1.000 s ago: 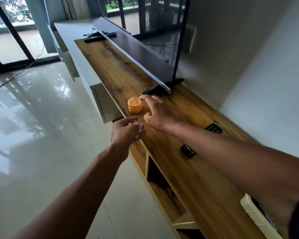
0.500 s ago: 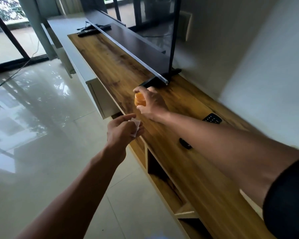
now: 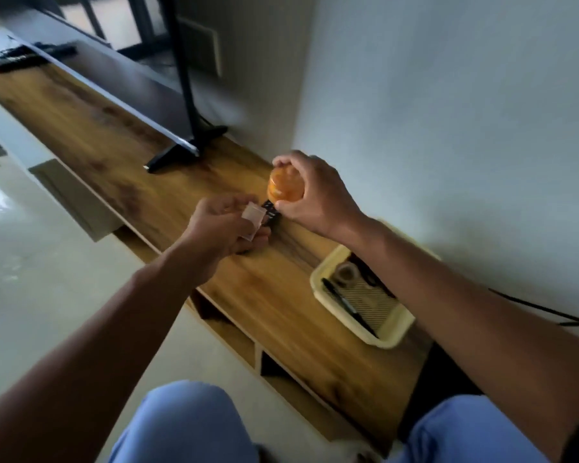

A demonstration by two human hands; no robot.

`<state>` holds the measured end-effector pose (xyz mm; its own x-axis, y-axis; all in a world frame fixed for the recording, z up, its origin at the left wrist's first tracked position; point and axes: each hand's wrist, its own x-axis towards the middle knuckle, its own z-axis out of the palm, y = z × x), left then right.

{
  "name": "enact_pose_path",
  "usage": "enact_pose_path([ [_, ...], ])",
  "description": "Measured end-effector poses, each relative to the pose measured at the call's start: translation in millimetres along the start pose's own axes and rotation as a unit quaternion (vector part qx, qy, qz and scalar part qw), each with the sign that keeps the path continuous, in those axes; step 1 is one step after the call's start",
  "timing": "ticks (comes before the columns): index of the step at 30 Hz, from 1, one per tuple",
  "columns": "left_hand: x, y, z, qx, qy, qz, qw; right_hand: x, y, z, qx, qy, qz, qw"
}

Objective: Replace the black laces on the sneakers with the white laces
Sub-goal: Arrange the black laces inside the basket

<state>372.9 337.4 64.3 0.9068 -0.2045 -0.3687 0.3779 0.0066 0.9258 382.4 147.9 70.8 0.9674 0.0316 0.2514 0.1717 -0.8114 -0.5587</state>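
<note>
**Both hands occupied at the cabinet; no sneakers or laces in sight**

The right hand (image 3: 310, 192) is curled around a small round orange plastic container (image 3: 285, 188), lifted clear of the long wood-grain TV cabinet (image 3: 121, 155) and held above its middle stretch, toward the back edge by the wall. The left hand (image 3: 224, 228) sits just beside it on the front-edge side, pinching a small translucent plastic packet (image 3: 253, 219) between thumb and fingers. A black remote control (image 3: 270, 212) lies on the cabinet top between the two hands, partly hidden by the left fingers.

The sneakers, black laces and white laces appear nowhere in this view, so which way they lie from either hand, and how they are oriented, cannot be told. Judging from this, the lacing itself has not begun.

Toward the right end of the cabinet, a cream rectangular plastic tray (image 3: 318, 279) holding a pen hangs slightly over the front edge. A flat television (image 3: 121, 78) on a black stand occupies the back left. Bare wood lies between stand and tray, giving open room to set things down; the floor in front is open tile.
</note>
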Motion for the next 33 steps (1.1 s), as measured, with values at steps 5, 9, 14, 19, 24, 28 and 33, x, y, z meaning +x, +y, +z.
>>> enact_pose_path([
  [5,-16.4,-13.4,75.2,0.147,-0.083,0.044,0.985,-77.5,43.6,-47.6,-0.024,-0.021,0.101,0.994],
  [9,-18.0,-32.7,113.4,0.332,-0.122,0.108,0.929,-124.4,68.9,-55.7,-0.041,-0.039,0.146,0.988],
  [14,-18.4,-48.6,137.9,0.451,-0.06,0.152,0.877,-148.1,85.1,-56.9,-0.107,-0.088,0.155,0.978],
  [19,-17.7,-61.4,151.1,0.491,-0.079,0.172,0.851,-157.1,92.9,-50.6,-0.217,-0.114,0.153,0.957],
  [24,-15.0,-65.9,151.0,0.511,-0.069,0.188,0.836,-158.1,92.9,-42.2,-0.22,-0.116,0.15,0.957],
  [28,-10.0,-67.6,144.8,0.493,-0.053,0.192,0.847,-155.4,94.1,-40.2,-0.209,-0.115,0.149,0.96],
  [33,-3.0,-67.0,131.4,0.429,-0.003,0.207,0.879,-154.6,93.5,-44.8,-0.213,-0.114,0.136,0.961],
])
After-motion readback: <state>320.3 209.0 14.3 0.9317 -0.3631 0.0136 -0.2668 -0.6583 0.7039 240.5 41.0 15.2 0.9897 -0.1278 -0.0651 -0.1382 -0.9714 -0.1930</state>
